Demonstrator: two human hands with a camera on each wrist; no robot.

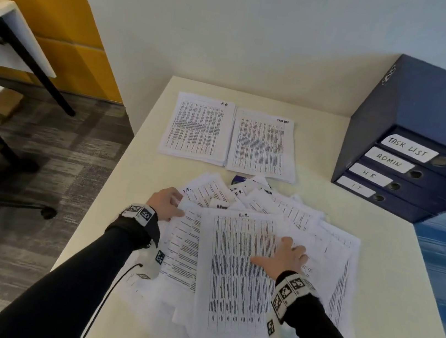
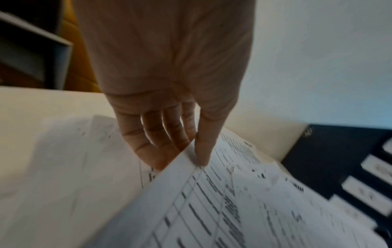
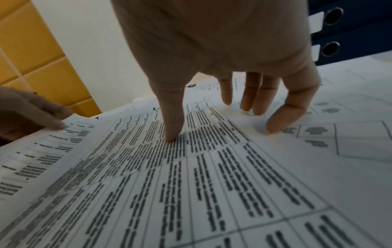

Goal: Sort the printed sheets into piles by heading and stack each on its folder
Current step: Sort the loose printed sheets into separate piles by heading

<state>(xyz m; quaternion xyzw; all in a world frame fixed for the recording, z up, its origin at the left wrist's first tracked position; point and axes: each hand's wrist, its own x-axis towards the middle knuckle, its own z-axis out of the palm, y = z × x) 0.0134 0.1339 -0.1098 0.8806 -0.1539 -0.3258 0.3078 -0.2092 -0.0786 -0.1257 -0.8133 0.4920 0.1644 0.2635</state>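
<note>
A loose heap of printed sheets (image 1: 260, 261) sprawls across the near half of the pale, matte surface (image 1: 375, 264), thin white paper ruled into dense tables of dark text, edges fanned at many angles. The top sheet (image 1: 235, 272), headed "I.T.", lies flat and rectangular in the middle of the heap. The right hand (image 1: 284, 260) rests on it with fingers spread and nearly straight, thumb tip and fingertips (image 3: 172, 135) pressing the paper down. The left hand (image 1: 166, 203) pinches the left edge of a sheet beneath (image 2: 212, 201), thumb on top and fingers curled under, lifting that corner off the heap.

Farther back, two squared piles lie side by side, edges almost touching: the "H R" pile (image 1: 198, 129) on the left, the "TASK LIST" pile (image 1: 263, 146) on the right. To the right stand four dark blue folders (image 1: 409, 156) stacked flat, their rigid spines bearing white handwritten labels and round finger holes: TASK LIST, ADMIN, HR, IT.
</note>
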